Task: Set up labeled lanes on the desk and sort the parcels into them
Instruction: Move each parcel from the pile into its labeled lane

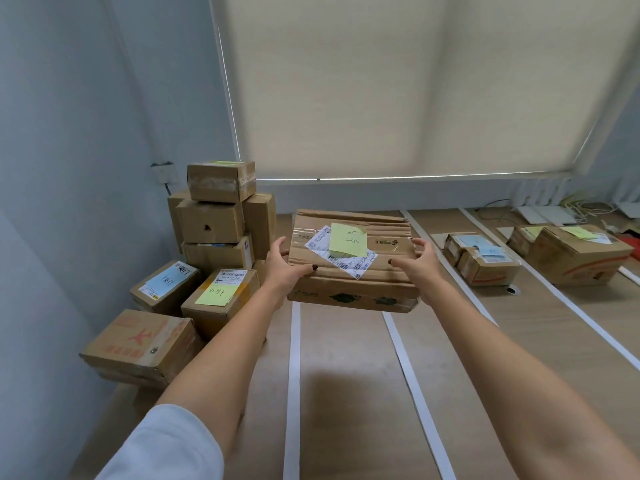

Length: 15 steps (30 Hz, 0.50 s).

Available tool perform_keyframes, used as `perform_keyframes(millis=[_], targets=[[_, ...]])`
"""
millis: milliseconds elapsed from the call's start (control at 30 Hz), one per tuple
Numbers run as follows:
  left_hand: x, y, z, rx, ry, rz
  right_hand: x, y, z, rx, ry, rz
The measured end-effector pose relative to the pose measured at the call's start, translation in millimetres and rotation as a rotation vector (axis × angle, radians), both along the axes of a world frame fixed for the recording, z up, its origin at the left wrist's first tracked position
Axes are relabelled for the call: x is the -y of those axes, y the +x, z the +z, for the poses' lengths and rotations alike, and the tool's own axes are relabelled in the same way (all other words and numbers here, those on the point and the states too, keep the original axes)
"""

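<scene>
both hands, left hand (283, 268) and right hand (422, 268), grip the flat parcel (353, 261) at frame centre, above the wooden desk (346, 393) striped with white tape lanes (292, 393); stacked boxes (214, 230) fill the left corner under a drawn blind (398, 81).

Bare desk (339, 393) lane ahead — stacked parcels (207, 244) crowd the left.

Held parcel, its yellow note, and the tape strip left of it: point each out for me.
held parcel (377, 268): head view, bare cardboard top, right of the labels.
yellow note (348, 241): head view, middle of the sticky note.
tape strip (293, 375): head view, midway along the white strip on the desk.
</scene>
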<state>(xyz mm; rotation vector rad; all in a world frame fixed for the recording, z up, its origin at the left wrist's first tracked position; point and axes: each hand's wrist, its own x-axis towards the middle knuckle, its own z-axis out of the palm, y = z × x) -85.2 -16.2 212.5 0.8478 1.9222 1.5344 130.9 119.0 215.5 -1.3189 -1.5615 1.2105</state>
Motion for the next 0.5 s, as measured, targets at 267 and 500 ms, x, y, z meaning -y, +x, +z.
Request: perform_keyframes(millis=[267, 500], targets=[[1, -5, -2, -0.064, 0.092, 0.06, 4, -5, 4, -0.126, 0.158, -0.041], [-2, -10, -14, -0.037, 0.12, 0.057, -9, -11, -5, -0.107, 0.191, 0.006]])
